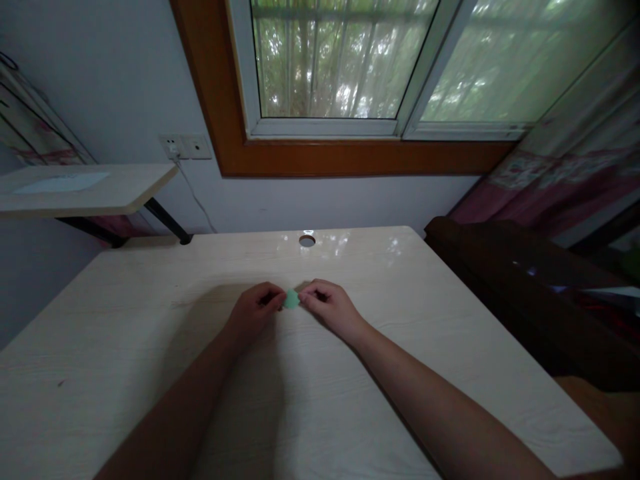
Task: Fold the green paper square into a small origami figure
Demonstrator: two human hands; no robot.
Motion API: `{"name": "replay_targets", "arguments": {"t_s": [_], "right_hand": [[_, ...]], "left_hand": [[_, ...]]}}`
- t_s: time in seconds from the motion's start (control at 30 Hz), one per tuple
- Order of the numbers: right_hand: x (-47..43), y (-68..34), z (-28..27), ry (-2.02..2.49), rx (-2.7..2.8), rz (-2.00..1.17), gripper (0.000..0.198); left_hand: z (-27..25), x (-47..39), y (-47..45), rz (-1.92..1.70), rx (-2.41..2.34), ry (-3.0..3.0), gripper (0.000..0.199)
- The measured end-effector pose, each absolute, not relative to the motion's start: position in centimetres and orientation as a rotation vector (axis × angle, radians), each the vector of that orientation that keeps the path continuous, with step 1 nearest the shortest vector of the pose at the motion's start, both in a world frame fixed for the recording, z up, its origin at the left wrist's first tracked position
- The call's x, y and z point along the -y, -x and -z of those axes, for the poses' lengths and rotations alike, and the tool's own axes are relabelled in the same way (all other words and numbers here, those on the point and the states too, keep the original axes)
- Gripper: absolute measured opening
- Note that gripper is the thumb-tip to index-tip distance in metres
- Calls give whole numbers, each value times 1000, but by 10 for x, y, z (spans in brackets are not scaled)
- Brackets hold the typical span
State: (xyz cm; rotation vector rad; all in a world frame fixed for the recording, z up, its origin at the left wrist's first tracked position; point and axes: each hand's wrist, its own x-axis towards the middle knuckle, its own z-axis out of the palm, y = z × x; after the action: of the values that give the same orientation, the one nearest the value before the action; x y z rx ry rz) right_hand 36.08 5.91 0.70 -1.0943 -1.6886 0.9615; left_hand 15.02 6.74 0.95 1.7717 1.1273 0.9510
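Observation:
A small light-green piece (291,299), perhaps paper, is stretched between my two hands over the pale wood-grain desk (320,387). My left hand (257,305) pinches its left edge between thumb and forefinger. At the opposite edge, my right hand (333,303) grips it the same way, fingers curled in. The fingertips cover both side edges of the piece, so its full outline is hidden. Both hands are low, close to the desk surface.
A raised shelf (145,183) on black legs stands at the back left, a sheet on it. Near the back edge is a round cable hole (307,241). Behind are a wall socket (185,147) with a plugged cable and a window (325,127). Dark furniture (500,287) borders the right side.

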Motion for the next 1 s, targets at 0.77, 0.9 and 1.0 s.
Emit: {"name": "replay_targets", "arguments": {"t_s": [0.77, 0.9, 1.0], "right_hand": [[-56, -359, -8, 1049, 1802, -814, 16], [-55, -358, -10, 1044, 1786, -844, 14], [-54, -358, -13, 1036, 1794, -849, 12]], "left_hand": [[-17, -66, -151, -898, -1210, -1750, 25], [-15, -66, -150, -912, -1200, -1727, 26], [-14, -67, -150, -917, -1182, -1697, 26]]}}
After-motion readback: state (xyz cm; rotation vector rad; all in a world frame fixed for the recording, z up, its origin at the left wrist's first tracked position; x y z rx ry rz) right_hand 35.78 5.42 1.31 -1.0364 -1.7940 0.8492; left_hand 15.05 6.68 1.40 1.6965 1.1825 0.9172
